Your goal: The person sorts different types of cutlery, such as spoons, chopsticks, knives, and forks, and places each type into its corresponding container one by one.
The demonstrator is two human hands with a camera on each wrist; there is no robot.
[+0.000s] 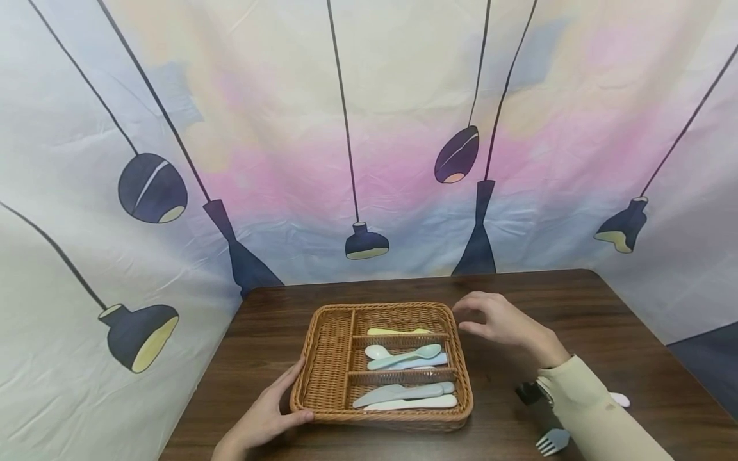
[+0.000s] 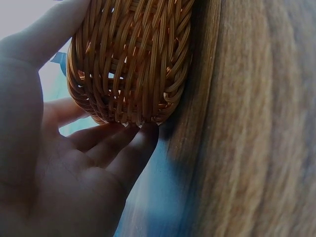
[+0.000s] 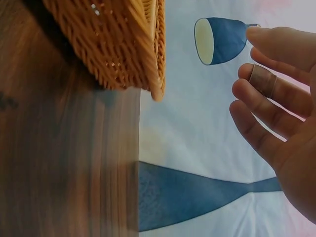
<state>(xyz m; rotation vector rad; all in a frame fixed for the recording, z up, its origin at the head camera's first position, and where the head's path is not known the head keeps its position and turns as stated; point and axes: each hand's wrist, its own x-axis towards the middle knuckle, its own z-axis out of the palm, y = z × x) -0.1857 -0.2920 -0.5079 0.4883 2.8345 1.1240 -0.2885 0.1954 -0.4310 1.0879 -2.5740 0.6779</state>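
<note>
A wicker cutlery basket (image 1: 331,358) with several compartments stands on the table. My left hand (image 1: 262,406) grips its left end, thumb at the front corner and fingers along the side; the left wrist view shows the fingertips against the weave (image 2: 131,64). Beside the back right corner, my right hand (image 1: 496,320) hovers with loosely bent fingers and holds nothing, apart from the basket wall (image 3: 113,44) in the right wrist view. Grey and white knives (image 1: 403,394) lie in the front compartment, spoons (image 1: 412,355) in the middle one, and a yellow piece (image 1: 398,331) in the back one.
A pale blue fork (image 1: 553,442) lies on the dark wooden table (image 1: 277,320) at the front right, partly covered by the right sleeve (image 1: 599,410). Past the sleeve a whitish handle end (image 1: 620,399) shows. Behind the table hangs a cloth (image 1: 403,160) printed with lamps.
</note>
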